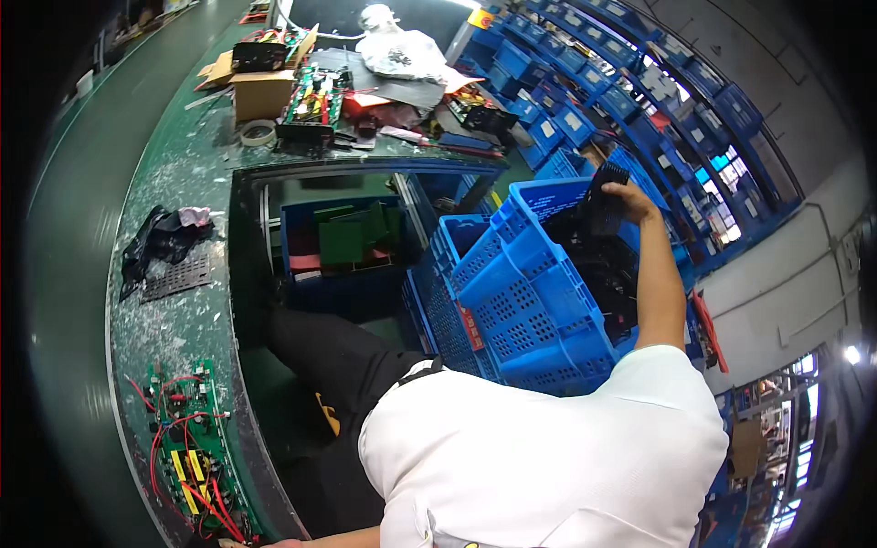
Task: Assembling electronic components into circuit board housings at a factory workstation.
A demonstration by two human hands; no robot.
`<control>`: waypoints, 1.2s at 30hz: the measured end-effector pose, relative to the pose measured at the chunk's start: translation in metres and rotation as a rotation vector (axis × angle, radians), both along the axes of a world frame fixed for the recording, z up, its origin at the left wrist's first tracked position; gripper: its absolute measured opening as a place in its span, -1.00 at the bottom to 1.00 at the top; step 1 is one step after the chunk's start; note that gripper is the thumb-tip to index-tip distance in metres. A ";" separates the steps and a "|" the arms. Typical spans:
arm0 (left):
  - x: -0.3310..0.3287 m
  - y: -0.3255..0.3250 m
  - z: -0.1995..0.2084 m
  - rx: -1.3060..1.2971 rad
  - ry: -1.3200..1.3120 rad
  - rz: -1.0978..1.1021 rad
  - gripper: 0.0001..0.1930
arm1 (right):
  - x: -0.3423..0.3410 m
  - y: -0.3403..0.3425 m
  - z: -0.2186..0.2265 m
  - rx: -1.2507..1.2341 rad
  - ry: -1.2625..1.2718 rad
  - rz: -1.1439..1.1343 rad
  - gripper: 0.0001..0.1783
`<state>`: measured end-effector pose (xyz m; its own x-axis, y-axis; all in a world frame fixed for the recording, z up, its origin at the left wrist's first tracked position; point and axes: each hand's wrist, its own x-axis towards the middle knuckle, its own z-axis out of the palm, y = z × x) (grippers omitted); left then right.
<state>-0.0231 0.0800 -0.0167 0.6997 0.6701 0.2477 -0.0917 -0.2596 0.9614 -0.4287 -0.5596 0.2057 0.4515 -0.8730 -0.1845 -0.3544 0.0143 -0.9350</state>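
Over a blue perforated crate [539, 306] on my right, my right hand [630, 201] is closed around a black finned part [604, 192], which looks like a heat-sink housing. Beneath it, more black parts [594, 274] fill the crate. Only a bit of my left hand [290, 543] shows at the lower edge, by the near end of a green circuit board [192, 447] with red wires and yellow components. The picture's edge cuts off its fingers.
A black cloth [164, 239] and a perforated plate [178, 279] lie on the green bench [174, 333]. Farther off are a tape roll [258, 133], a cardboard box [262, 96] and another wired board [315, 99]. A bin of green boards [343, 242] sits under the bench; bin shelves [630, 91] stand right.
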 end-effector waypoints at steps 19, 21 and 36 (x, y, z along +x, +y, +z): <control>0.001 0.010 -0.013 0.009 -0.063 -0.038 -0.43 | 0.038 -0.038 -0.045 -0.246 1.660 0.499 -0.35; 0.005 0.004 -0.021 -0.055 -0.112 -0.077 -0.43 | 0.017 -0.064 -0.079 -0.534 1.732 0.693 -0.37; -0.004 0.001 -0.003 -0.067 -0.021 0.002 -0.55 | -0.032 -0.099 0.001 -0.401 1.146 0.209 -0.44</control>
<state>-0.0271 0.0808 -0.0202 0.6933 0.6872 0.2171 -0.1119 -0.1949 0.9744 -0.4607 -0.6581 0.2066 0.3426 -0.8897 -0.3018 -0.9340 -0.3572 -0.0074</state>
